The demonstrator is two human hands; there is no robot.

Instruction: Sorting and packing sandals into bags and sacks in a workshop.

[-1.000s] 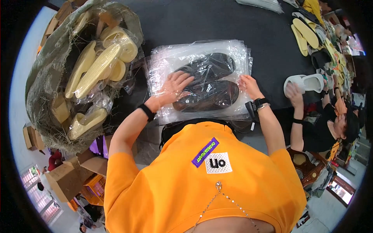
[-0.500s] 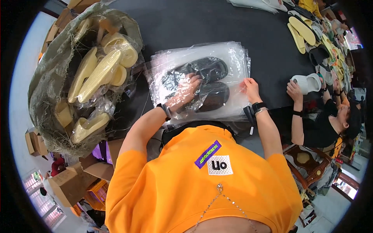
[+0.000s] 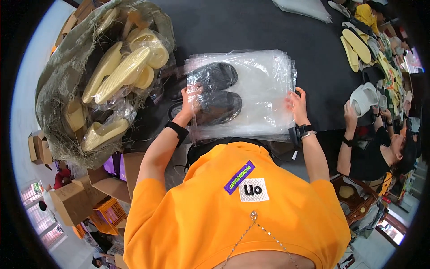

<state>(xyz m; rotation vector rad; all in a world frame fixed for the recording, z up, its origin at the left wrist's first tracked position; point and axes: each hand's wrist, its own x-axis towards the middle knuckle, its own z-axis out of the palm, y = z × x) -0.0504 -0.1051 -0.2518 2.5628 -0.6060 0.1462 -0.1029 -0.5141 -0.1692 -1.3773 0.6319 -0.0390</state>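
Note:
A pair of black slippers (image 3: 218,102) lies side by side on a stack of clear plastic bags (image 3: 264,89). Clear film covers their front parts, while the back ends stick out past the film's left edge. My left hand (image 3: 191,102) is closed round the slippers at that edge, its fingers partly behind shiny film. At the stack's right edge, my right hand (image 3: 297,106) grips the film with bent fingers; some fingertips show blurred through the plastic.
On the left stands a large woven sack (image 3: 58,89) of bagged pale yellow slippers (image 3: 123,74). More bags (image 3: 304,9) lie at the far edge of the dark table (image 3: 215,27). At right, a co-worker (image 3: 378,150) holds a white slipper (image 3: 363,99) near piled footwear (image 3: 387,71).
The black slippers have shifted left, so their back ends now stick out of the film. My left hand has moved left with them. My right hand stays at the stack's right edge.

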